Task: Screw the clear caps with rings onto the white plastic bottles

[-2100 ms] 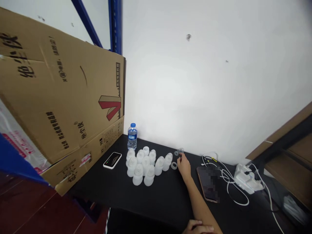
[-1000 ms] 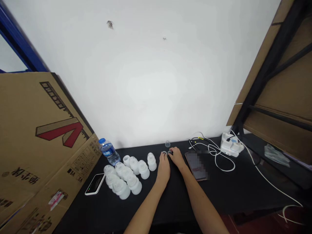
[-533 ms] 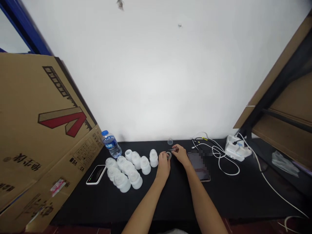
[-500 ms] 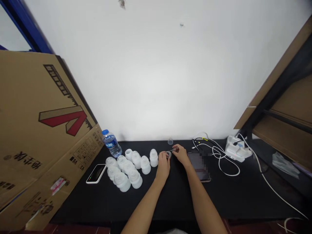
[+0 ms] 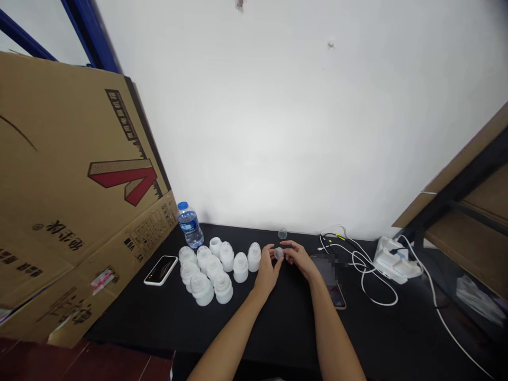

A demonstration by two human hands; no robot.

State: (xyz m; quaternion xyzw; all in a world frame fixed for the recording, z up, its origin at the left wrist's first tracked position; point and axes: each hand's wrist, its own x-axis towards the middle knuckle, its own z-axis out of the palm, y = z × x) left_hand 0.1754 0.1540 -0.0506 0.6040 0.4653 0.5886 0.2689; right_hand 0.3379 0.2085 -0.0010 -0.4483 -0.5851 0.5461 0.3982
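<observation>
My left hand (image 5: 270, 269) is closed on a small translucent cap (image 5: 279, 253), with thumb and fingers at its sides. Just right of the cap is my right hand (image 5: 299, 259), its fingers bent and spread apart; I see nothing held in it, and whether its fingertips touch the cap is unclear. A second clear cap (image 5: 282, 233) rests on the black table near the wall. To the left of my hands stand several white bottles with translucent domed tops, the nearest one being a white bottle (image 5: 254, 258). One white bottle (image 5: 215, 247) at the back appears uncapped.
A water bottle (image 5: 190, 226) and a white-edged phone (image 5: 161, 270) lie towards the large cardboard box (image 5: 79, 211) on the left. A dark tablet or phone (image 5: 331, 283) sits beside my right forearm. White cables (image 5: 359, 262) and a power strip (image 5: 397, 259) occupy the right side.
The view has tilted and shifted slightly. My right fingers have gone from pinching a small piece to being spread beside the cap. The cap in my left hand now shows more fully.
</observation>
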